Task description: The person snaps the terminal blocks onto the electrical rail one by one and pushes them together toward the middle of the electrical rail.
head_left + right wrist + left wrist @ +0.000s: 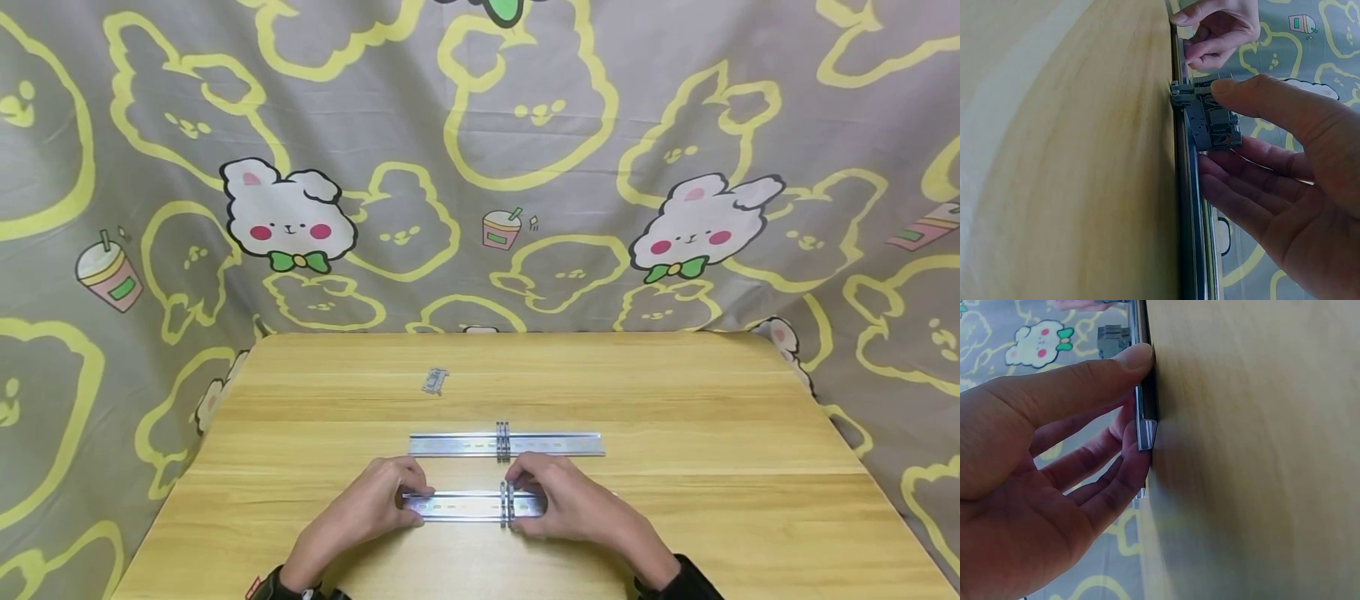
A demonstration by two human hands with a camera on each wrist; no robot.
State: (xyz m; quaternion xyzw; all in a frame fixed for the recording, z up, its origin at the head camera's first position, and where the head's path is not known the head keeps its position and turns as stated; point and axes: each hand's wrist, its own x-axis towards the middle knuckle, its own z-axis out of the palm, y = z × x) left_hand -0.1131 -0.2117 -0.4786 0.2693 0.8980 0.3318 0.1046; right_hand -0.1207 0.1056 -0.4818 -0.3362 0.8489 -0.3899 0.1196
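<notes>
A slotted metal DIN rail (461, 507) lies across the near part of the table. My left hand (372, 502) pinches its left end, with the thumb on the near edge and fingertips at the far edge; the left wrist view shows that rail end (1147, 434) between them. On the rail, right of its middle, stand grey terminal blocks (505, 505), side by side. My right hand (576, 502) holds the rightmost grey terminal block (1213, 119) between thumb and fingers. Other fingers of that hand lie along the rail in the right wrist view.
Behind, parallel to the near rail, lies a second DIN rail (450, 446) carrying terminal blocks (502, 442) near its middle. Farther back on the wooden table (675, 400) is a loose grey piece (435, 381). Patterned cloth (420, 125) hangs beyond the table's far edge and sides.
</notes>
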